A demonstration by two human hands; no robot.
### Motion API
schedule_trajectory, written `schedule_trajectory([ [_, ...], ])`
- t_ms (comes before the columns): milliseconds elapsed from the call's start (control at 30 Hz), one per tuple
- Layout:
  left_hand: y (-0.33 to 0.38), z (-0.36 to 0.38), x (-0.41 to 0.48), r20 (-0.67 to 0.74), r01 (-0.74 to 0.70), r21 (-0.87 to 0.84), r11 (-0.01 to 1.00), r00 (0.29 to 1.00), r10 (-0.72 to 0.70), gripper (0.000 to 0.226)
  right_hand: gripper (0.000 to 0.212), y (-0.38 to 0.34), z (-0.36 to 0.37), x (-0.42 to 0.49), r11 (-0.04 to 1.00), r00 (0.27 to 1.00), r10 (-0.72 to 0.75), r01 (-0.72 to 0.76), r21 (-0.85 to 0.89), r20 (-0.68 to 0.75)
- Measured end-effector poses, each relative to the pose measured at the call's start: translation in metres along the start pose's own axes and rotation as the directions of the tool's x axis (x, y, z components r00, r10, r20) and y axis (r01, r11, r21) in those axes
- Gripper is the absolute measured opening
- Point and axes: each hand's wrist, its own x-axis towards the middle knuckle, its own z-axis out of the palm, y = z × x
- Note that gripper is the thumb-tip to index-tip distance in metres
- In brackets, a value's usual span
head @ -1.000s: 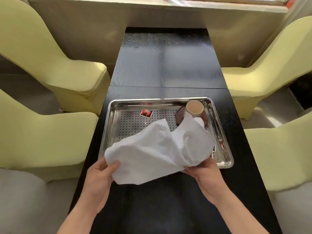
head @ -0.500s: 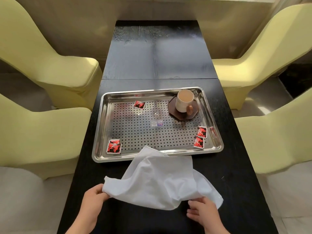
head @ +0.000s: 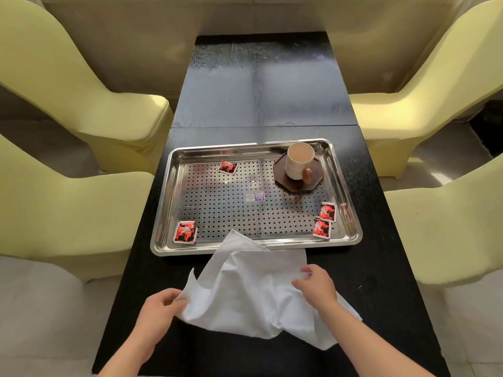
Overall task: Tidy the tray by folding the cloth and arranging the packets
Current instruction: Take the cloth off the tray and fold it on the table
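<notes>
Folding barely begun: crumpled white cloth (head: 253, 292) lies on black worktop (head: 375, 268), left hand (head: 156, 311) grip pinching its corner, right hand (head: 317, 287) grip holding an edge; red packets (head: 186, 232) scattered in steel tray (head: 163, 213).

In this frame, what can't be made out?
- Head view: print on the sticker mid-tray, too small.
- Packet count at the near-left stack: overlapping.
- Table under the cloth: covered.
- Left hand fingers: tucked behind the cloth edge.

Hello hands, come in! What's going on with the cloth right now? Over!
Left hand pinching cloth edge, right hand gripping its top. Cloth rumpled on table, one corner over tray rim. Packets scattered. Nothing blocking.
</notes>
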Motion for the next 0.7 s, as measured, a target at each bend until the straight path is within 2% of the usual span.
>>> schedule_trajectory([
  [67,-0.003,-0.006,0.004,-0.029,0.006,0.082,0.997,1.0,-0.004,0.015,0.042,0.004,-0.008,0.007,0.991,1.0,0.014,-0.011,0.135,-0.028],
  [100,-0.004,-0.009,0.009,-0.052,0.027,0.089,0.996,0.998,-0.022,0.015,0.042,0.004,-0.017,0.014,0.956,0.997,0.06,-0.045,0.291,-0.045],
  [133,-0.005,-0.012,0.015,-0.076,0.044,0.07,0.997,0.996,-0.039,0.014,0.043,0.001,-0.026,0.021,0.872,0.991,0.128,-0.095,0.481,-0.036],
  [200,-0.001,-0.013,0.032,-0.117,0.076,-0.041,0.996,0.99,-0.081,0.023,0.04,-0.008,-0.042,0.034,0.595,0.974,0.215,-0.185,0.782,0.067],
  [233,0.004,-0.012,0.041,-0.127,0.095,-0.107,0.99,0.986,-0.109,0.035,0.038,-0.013,-0.047,0.038,0.483,0.968,0.224,-0.21,0.85,0.111],
  [300,0.018,-0.007,0.063,-0.139,0.148,-0.213,0.966,0.974,-0.18,0.053,0.032,-0.02,-0.051,0.043,0.375,0.965,0.214,-0.226,0.899,0.154],
  [433,0.04,-0.001,0.094,-0.079,0.253,-0.479,0.841,0.941,-0.328,0.037,0.022,-0.032,-0.046,0.045,0.319,0.963,0.21,-0.232,0.919,0.17],
  [533,0.049,0.0,0.099,-0.067,0.19,-0.595,0.781,0.957,-0.284,0.028,0.019,-0.04,-0.042,0.049,0.323,0.953,0.264,-0.234,0.917,0.151],
  [700,0.068,-0.002,0.112,-0.064,0.15,-0.727,0.67,0.957,-0.283,0.031,0.013,-0.05,-0.04,0.054,0.352,0.94,0.315,-0.242,0.904,0.129],
])
